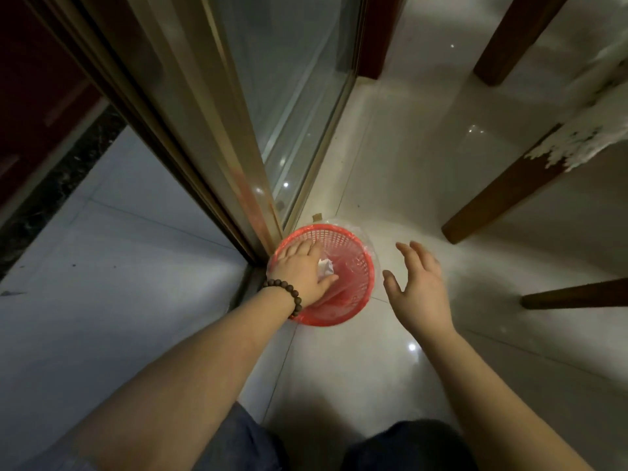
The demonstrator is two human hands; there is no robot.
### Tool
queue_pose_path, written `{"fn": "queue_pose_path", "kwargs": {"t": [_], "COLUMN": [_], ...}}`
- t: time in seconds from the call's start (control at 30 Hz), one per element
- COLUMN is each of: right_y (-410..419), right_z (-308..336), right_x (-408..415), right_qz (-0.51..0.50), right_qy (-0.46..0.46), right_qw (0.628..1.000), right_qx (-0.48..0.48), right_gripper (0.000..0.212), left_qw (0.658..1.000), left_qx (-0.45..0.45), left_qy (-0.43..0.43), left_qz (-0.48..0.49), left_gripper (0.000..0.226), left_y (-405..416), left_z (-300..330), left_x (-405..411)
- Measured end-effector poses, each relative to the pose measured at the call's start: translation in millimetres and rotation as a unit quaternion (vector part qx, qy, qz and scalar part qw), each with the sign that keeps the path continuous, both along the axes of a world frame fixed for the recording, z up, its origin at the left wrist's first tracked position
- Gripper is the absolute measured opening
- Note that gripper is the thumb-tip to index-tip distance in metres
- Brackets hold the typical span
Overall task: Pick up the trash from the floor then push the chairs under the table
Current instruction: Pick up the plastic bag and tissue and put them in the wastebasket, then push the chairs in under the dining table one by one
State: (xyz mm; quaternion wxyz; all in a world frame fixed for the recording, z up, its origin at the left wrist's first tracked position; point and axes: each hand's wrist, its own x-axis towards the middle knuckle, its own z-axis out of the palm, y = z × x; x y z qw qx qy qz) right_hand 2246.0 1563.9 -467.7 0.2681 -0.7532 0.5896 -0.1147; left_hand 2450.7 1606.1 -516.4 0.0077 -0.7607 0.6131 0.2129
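Both hands are seen at a red basket (353,263) lined with clear plastic, set on the floor (390,368) against a sliding glass door frame (217,137). A crumpled white paper scrap (325,267) is held inside the basket by the left hand (299,273), fingers closed on it. Just right of the basket, the right hand (421,287) is held spread and empty above the floor. Wooden chair legs (503,198) are seen farther right of the basket.

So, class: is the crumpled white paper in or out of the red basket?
In: the left hand holds the paper inside the red basket rim.
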Motion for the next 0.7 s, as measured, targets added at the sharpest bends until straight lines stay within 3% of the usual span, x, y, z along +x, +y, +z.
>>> {"fn": "queue_pose_path", "kwargs": {"t": [0.47,0.7], "right_y": [77,107], "right_z": [336,435], "right_x": [-56,-79], "right_qz": [0.045,0.016], "right_qy": [0.063,0.064], "right_qw": [0.996,0.998], "right_qx": [0.039,0.001], "right_gripper": [0.055,0.054], "left_qw": [1.0,0.998], "left_qx": [0.003,-0.052], "left_qy": [0.019,0.032], "left_qz": [-0.006,-0.005], "left_gripper": [0.072,0.07], "left_y": [85,109], "left_z": [381,483], "left_x": [-71,-104]}}
